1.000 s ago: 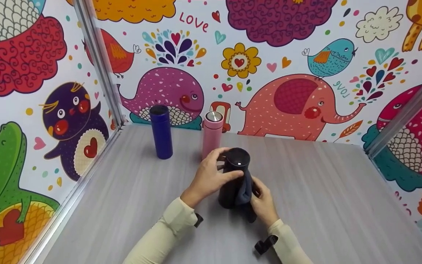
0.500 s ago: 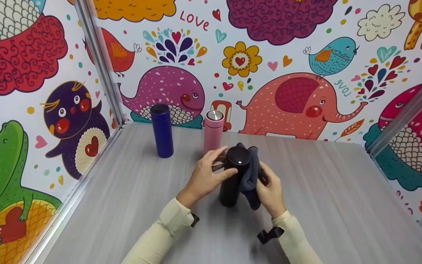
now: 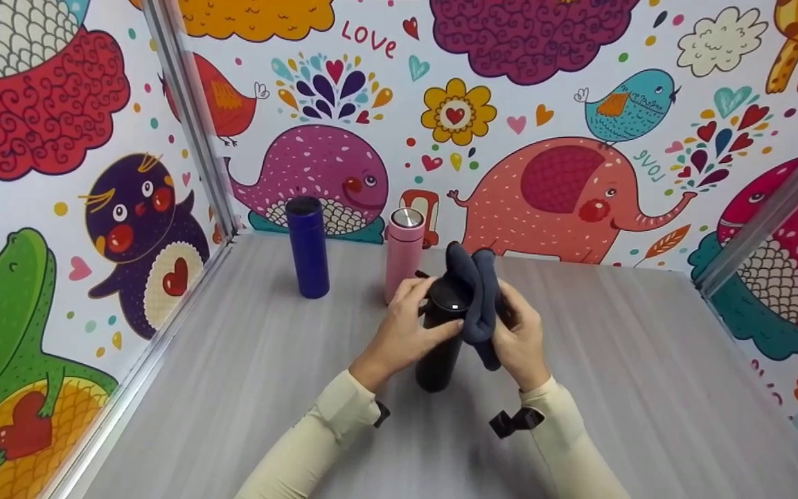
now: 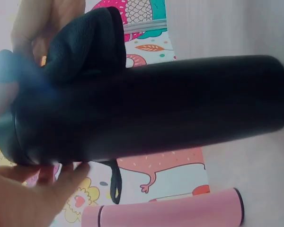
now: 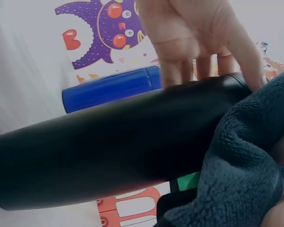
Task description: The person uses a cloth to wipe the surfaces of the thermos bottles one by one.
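Observation:
In the head view a black bottle (image 3: pixel 438 360) stands nearly upright in front of me. My left hand (image 3: pixel 399 336) grips it just below the lid, thumb on the near side and fingers round the far left side. A folded dark grey-blue cloth (image 3: pixel 480 298) is held in my right hand (image 3: pixel 524 339) against the bottle's upper right side, overlapping the lid's edge. The left wrist view shows the black bottle (image 4: pixel 170 109) lengthwise, with the cloth (image 4: pixel 92 47) bunched behind its top. Fluffy pile shows on the cloth (image 5: pixel 241 165) in the right wrist view, where it covers part of the lid.
A blue bottle (image 3: pixel 309 253) stands at the back left of the grey wood-grain table (image 3: pixel 614 388). Just behind my left hand is a pink bottle (image 3: pixel 404 260) with a silver-topped lid. Walls (image 3: pixel 544 111) with cartoon animals enclose the table at the back and sides.
My right hand has moved the cloth up along the bottle's right side, from its lower body to the lid. The left hand keeps its grip near the top, and the bottle has barely moved.

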Tool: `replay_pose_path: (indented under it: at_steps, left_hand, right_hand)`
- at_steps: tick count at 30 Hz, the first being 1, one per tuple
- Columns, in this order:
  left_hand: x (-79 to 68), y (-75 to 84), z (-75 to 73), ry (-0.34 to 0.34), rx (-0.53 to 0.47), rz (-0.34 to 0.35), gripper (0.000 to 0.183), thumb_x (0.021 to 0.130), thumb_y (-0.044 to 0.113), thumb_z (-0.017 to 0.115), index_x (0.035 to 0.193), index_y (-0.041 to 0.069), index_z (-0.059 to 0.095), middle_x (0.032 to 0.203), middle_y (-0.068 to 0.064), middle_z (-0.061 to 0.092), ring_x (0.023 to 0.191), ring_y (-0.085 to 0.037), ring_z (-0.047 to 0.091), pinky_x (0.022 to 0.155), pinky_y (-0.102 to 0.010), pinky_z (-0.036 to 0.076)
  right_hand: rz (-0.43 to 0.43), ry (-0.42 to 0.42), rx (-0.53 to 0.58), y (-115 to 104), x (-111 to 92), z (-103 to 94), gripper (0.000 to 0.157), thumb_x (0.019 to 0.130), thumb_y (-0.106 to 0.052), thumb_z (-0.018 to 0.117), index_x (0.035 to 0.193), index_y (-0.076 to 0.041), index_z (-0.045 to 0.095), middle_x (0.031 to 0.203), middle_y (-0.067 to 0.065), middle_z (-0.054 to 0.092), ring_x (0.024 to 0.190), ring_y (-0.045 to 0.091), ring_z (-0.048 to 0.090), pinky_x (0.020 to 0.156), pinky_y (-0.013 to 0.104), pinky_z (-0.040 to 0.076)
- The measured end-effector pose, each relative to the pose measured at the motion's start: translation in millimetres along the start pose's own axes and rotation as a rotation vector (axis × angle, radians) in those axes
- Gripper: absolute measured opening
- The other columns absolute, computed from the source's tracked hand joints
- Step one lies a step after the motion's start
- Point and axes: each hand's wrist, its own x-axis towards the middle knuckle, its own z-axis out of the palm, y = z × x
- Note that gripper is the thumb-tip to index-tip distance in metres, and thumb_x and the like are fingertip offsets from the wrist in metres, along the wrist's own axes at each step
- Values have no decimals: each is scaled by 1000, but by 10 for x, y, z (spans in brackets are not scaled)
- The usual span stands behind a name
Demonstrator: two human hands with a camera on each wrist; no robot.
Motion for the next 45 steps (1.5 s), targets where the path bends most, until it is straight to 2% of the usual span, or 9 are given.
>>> replay_pose_path:
  at_steps: [3, 6, 10, 14, 20, 28, 32, 38, 45]
  left_hand:
    - [25, -18, -22, 4, 30, -7, 77, 81, 45, 83, 142, 8, 55, 121, -5, 51, 110, -18, 53, 94, -32, 52]
    - [43, -25, -53, -15, 31, -16, 78, 81, 47, 83, 143, 10, 55, 120, -4, 53, 109, -17, 55, 92, -30, 52]
    - [39, -43, -70, -32, -15, -22, 77, 82, 44, 82, 144, 10, 53, 125, -5, 56, 112, -16, 57, 94, -30, 52]
    - [7, -78, -88, -46, -58, -4, 72, 85, 40, 80, 144, 10, 53, 126, -4, 58, 115, -16, 58, 97, -34, 51]
    - [-18, -98, -129, -122, -80, 12, 71, 93, 36, 72, 150, 6, 44, 136, -6, 55, 125, -15, 53, 102, -33, 47]
    - [-26, -133, -118, -151, -125, 3, 69, 96, 35, 70, 151, 5, 41, 142, -9, 50, 132, -18, 48, 106, -34, 43]
    - [-39, -140, -108, -156, -132, -8, 70, 96, 35, 70, 152, 5, 40, 144, -9, 50, 133, -18, 47, 107, -35, 42]
    - [-52, -144, -101, -163, -136, -7, 70, 96, 34, 69, 152, 6, 40, 146, -8, 49, 134, -16, 47, 107, -35, 42]
    - [-54, -135, -122, -163, -142, -33, 70, 96, 38, 69, 153, 10, 40, 146, -5, 49, 133, -17, 48, 107, -36, 42]
  right_hand:
    - [32, -23, -4, 3, 15, -19, 36, 86, 23, 61, 122, 20, 57, 109, 31, 65, 99, 11, 65, 84, 24, 55]
    - [108, -52, 8, 48, 1, -49, 36, 89, 19, 61, 125, 18, 57, 114, 30, 64, 103, 13, 65, 85, 25, 55]
    - [186, -73, 39, 149, -66, -75, 37, 91, 16, 62, 127, 14, 59, 118, 26, 65, 106, 16, 65, 87, 27, 55]
    - [227, -61, 50, 231, -201, -53, 37, 91, 15, 62, 127, 13, 59, 118, 23, 65, 106, 17, 65, 87, 27, 55]
    - [334, -50, 88, 365, -453, -1, 38, 90, 17, 62, 128, 16, 57, 117, 25, 65, 104, 16, 65, 86, 28, 55]
    - [452, -140, 49, 556, -679, 11, 37, 91, 15, 61, 127, 16, 57, 117, 25, 65, 104, 11, 63, 90, 27, 51]
    - [432, -141, 21, 596, -727, 10, 35, 91, 14, 62, 126, 16, 57, 115, 26, 65, 103, 10, 63, 89, 26, 51]
    - [400, -73, 46, 735, -741, -24, 37, 91, 15, 62, 128, 13, 58, 119, 25, 65, 106, 12, 63, 90, 24, 52]
    - [284, -30, 15, 485, -367, -82, 38, 91, 16, 62, 128, 11, 60, 120, 24, 65, 107, 14, 65, 89, 26, 54]
